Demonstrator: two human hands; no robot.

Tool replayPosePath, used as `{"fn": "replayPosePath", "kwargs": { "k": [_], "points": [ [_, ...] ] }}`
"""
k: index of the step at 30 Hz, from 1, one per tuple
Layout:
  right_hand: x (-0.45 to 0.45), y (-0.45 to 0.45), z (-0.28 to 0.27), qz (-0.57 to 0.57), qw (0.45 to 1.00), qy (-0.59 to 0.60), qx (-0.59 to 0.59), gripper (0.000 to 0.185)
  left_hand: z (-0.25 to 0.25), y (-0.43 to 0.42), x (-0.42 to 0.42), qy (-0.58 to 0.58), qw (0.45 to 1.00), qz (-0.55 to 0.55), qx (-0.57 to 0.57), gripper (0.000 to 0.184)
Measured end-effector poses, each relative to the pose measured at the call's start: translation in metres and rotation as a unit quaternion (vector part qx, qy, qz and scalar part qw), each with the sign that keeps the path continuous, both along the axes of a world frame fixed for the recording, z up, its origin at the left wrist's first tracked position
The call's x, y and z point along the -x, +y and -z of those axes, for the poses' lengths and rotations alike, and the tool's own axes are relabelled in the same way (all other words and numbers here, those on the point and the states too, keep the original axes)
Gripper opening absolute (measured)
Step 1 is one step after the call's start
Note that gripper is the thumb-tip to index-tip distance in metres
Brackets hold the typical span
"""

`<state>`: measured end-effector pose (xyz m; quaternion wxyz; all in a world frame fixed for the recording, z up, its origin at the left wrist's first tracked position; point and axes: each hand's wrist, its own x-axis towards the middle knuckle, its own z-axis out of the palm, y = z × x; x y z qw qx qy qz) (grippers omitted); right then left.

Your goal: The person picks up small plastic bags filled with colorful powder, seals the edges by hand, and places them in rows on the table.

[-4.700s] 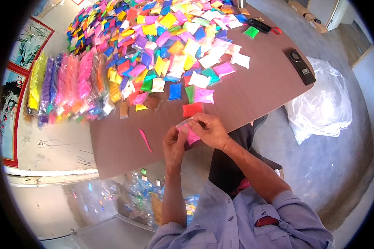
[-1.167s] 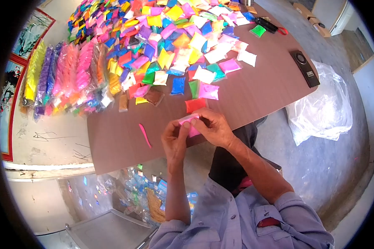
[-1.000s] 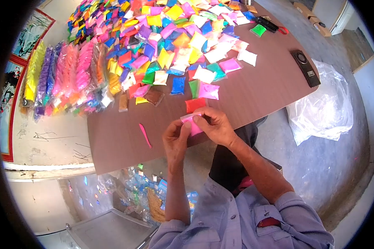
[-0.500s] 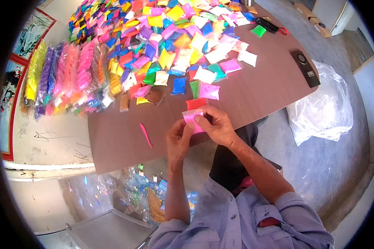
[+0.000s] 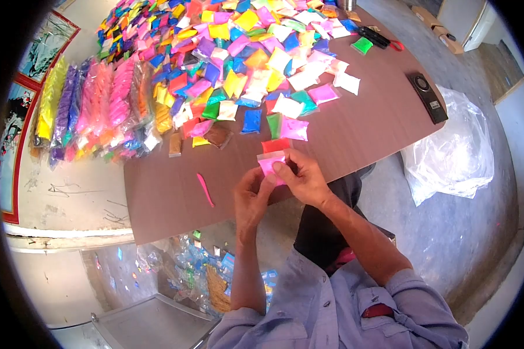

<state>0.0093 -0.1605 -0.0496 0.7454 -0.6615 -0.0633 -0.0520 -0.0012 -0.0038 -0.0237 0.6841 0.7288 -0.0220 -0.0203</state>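
Observation:
Both hands pinch one small pink packet (image 5: 270,163) in a clear wrapper, held over the table's near edge. My left hand (image 5: 253,195) grips its lower left side between thumb and fingers. On its right side, my right hand (image 5: 303,179) has the thumb pressed on the front. Just beyond my fingers lies a red packet (image 5: 275,145), partly covered by the held one. A pink and white packet (image 5: 294,128) and a blue packet (image 5: 251,121) rest a little farther off. To the left of my hands is a thin pink plastic tool (image 5: 205,190).
A large heap of coloured packets (image 5: 233,58) covers the far part of the brown table (image 5: 378,110). Long bags of packets (image 5: 93,104) stand at the left. A black device with a dial (image 5: 427,96) lies near the right edge, above a clear plastic bag (image 5: 454,151) on the floor.
The pink packet has tilted slightly, and more of its pink face shows. Both hands keep their hold in nearly the same place.

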Motion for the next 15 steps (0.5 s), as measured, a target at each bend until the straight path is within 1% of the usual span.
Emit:
{"fn": "replayPosePath", "kwargs": {
  "k": [2,3,5,7,9,10,12,15],
  "points": [
    [0.001,0.001,0.000,0.008,1.000,-0.013,0.009,0.025,-0.002,0.005,-0.001,0.040,0.999,0.013,0.001,0.023],
    [0.000,0.001,-0.003,0.014,0.999,-0.026,0.018,0.025,0.000,0.006,-0.002,0.040,0.999,0.012,0.002,0.023],
    [0.000,0.000,-0.011,-0.002,1.000,-0.017,0.024,0.024,0.006,0.009,-0.004,0.013,0.998,0.016,0.065,0.022],
    [-0.001,-0.002,-0.016,-0.017,0.999,-0.007,0.030,0.022,0.006,0.012,-0.002,0.017,0.998,0.014,0.060,0.022],
    [-0.001,-0.004,-0.017,-0.041,0.997,0.008,0.065,0.020,0.006,0.013,-0.001,0.022,0.998,0.013,0.054,0.022],
    [-0.001,-0.003,-0.014,-0.041,0.997,0.008,0.066,0.020,0.006,0.014,-0.002,0.033,0.999,0.018,0.032,0.022],
    [0.000,-0.001,-0.007,-0.013,1.000,0.004,0.004,0.019,0.002,0.012,-0.001,0.044,0.999,0.023,0.009,0.022],
    [-0.001,0.001,-0.004,0.013,1.000,-0.028,-0.005,0.019,-0.007,0.003,-0.002,0.035,0.998,0.035,0.034,0.024]
  ]
}}
